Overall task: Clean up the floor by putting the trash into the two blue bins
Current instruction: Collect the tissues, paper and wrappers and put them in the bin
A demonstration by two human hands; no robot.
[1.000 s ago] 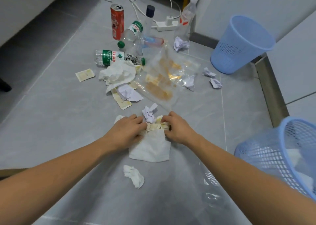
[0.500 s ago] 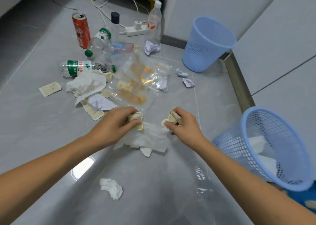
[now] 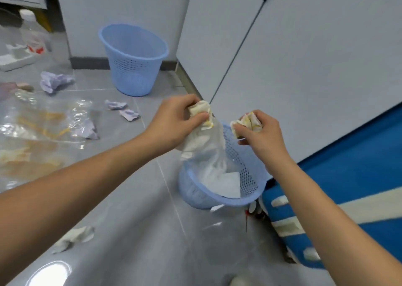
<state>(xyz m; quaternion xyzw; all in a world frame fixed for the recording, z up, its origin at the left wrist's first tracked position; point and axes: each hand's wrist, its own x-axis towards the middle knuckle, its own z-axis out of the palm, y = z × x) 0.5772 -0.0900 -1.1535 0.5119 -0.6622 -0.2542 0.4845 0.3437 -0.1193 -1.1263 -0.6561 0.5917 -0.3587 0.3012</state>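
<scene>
My left hand [image 3: 174, 120] grips a white tissue [image 3: 204, 146] with yellowish scraps, and the tissue hangs down over the near blue bin [image 3: 195, 193]. My right hand [image 3: 258, 131] holds a wad of yellow and white paper scraps [image 3: 248, 120] just above that bin's far rim. White paper lies inside the near bin. A second blue bin [image 3: 132, 57] stands upright by the wall, apart from both hands. Crumpled purple-white papers [image 3: 54, 81] and a clear plastic bag [image 3: 39, 120] lie on the grey floor to the left.
A crumpled white tissue [image 3: 74, 236] lies on the floor below my left forearm. A clear bottle [image 3: 32, 35] and a white power strip [image 3: 15, 59] sit at the far left. White cabinet doors [image 3: 304, 68] rise on the right, with a blue striped mat [image 3: 359, 177] beside the near bin.
Both hands lifted the tissue and scraps off the floor and carried them right, over the near bin. The view swung right with them.
</scene>
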